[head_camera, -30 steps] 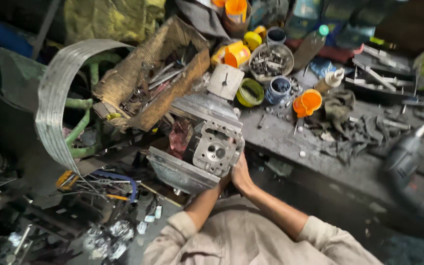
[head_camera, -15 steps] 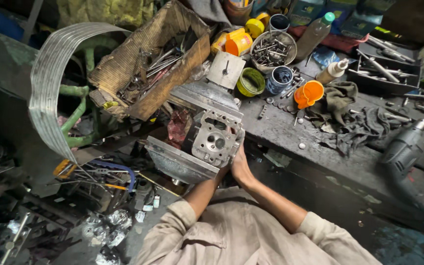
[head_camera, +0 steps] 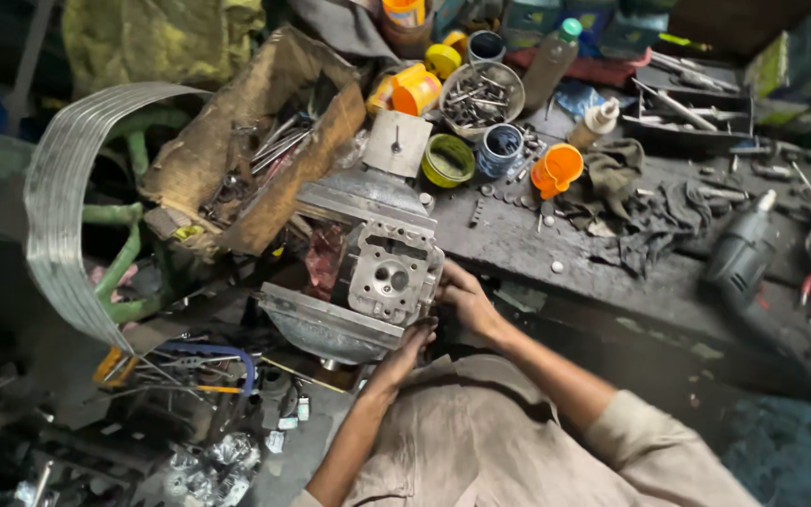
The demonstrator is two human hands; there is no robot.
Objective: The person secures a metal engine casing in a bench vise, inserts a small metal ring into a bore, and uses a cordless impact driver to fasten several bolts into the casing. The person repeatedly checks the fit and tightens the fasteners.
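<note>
Engine casing (head_camera: 382,272), grey metal, at the near edge of the dark workbench (head_camera: 556,253), gripped by both my hands.

My left hand (head_camera: 408,343) clasps its lower corner from beneath; my right hand (head_camera: 465,299) presses fingers against its right side. Containers behind it: 1 round metal bowl (head_camera: 482,94) full of bolts and screws; 1 blue tin (head_camera: 500,148), contents unclear; 1 green-rimmed tub (head_camera: 447,160), apparently empty; 1 orange cup (head_camera: 556,170) tipped on its side. Left of the casing, 1 battered wooden box (head_camera: 246,150) holds long metal tools. At far right, 1 black tray (head_camera: 692,105) holds more tools.
</note>
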